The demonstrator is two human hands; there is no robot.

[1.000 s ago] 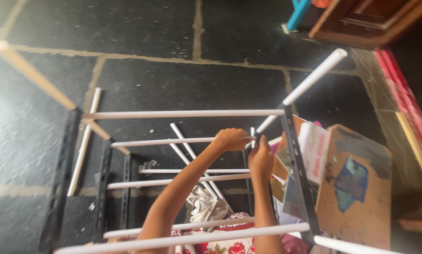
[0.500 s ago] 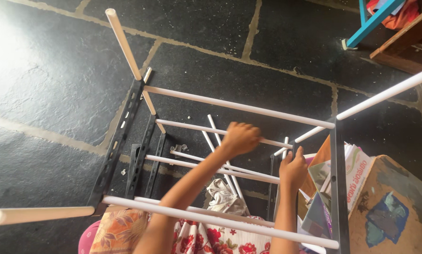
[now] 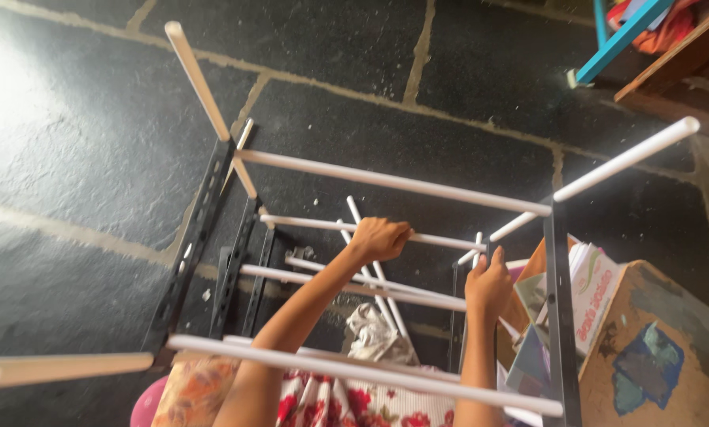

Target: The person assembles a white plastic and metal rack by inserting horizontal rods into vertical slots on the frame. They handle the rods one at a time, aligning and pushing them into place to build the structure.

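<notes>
Rack assembly, mid-step. Left hand (image 3: 380, 237) is curled tight over a white rod (image 3: 441, 239) on the second tier; right hand (image 3: 487, 283), at its 4 o'clock, is closed round the black side bracket (image 3: 459, 308) where that rod ends. Judging by this, the rod is being seated into the bracket, so next needs a straight push w/ the bracket held steady. Spare rods (image 3: 370, 269) lie on the floor (image 3: 93, 142) below. Rod-to-bracket joint hidden by right hand; books (image 3: 591, 300) at 3 o'clock partly cut off.

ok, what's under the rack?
Under the rack: dark stone floor, loose white tubes and a crumpled cloth. The arms and floral fabric cover the floor nearest the camera.
</notes>
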